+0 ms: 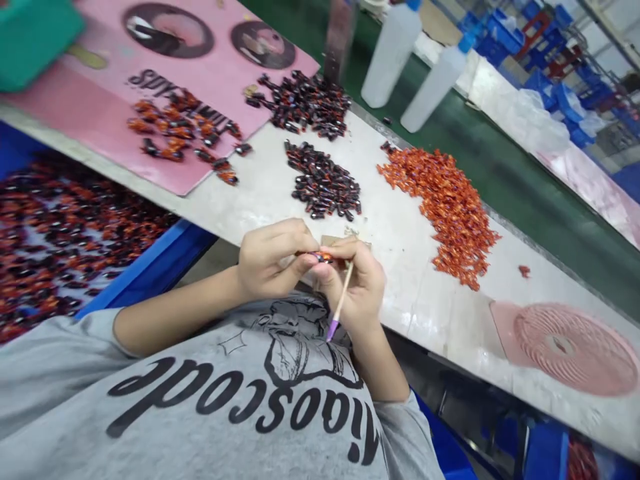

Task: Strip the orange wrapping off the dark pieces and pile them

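Bright, even indoor light fills the scene from no visible source, leaving only soft, faint shadows beneath the fingers [345,257]. Beyond the fingers, a pale glare sheens the white table top [425,313]. Far past them, a green box [30,40] and a dark upright strip [339,40] smear into blur, while fine detail across the frame looks soft and slightly compressed.

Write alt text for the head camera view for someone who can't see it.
The left hand and right hand pinch a small orange-and-dark piece above a white table; the right hand also holds a thin purple-tipped stick. Piles of dark pieces and orange pieces lie ahead, beside a blue bin of mixed pieces.
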Motion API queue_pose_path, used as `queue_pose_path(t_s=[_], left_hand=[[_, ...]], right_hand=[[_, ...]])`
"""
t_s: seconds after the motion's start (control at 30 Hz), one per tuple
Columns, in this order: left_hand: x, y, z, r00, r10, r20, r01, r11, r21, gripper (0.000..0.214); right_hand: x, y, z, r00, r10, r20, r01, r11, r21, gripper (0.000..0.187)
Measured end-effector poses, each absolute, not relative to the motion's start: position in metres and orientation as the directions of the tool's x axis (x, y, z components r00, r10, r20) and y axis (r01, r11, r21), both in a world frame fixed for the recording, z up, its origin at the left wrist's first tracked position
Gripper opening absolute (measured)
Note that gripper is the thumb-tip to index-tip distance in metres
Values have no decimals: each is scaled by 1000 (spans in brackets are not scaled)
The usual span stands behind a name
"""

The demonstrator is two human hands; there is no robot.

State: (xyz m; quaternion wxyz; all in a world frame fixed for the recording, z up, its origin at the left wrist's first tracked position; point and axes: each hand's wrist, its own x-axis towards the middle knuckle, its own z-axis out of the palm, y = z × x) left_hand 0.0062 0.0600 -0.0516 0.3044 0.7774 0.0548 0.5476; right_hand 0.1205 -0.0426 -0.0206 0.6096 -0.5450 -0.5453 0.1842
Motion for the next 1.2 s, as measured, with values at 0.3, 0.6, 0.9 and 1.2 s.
queue_pose_path(t_s=[0.3,0.6,0.9,1.2], left_hand=[[-92,222,-94,332,632,700,667,-682,300,35],[-61,206,-70,341,758,557,776,-561,288,27],[25,176,-44,800,573,178,556,-819,142,31],[25,176,-45,788,607,103,589,-792,158,35]], right_hand=[[198,-58,-22,592,783,189,-156,342,-927,47],[199,-59,-22,614,772,165,-291,416,-862,28],[188,-58,-40,651,717,249,29,305,-952,40],[179,-60,-56,616,754,230,409,-57,-911,43]])
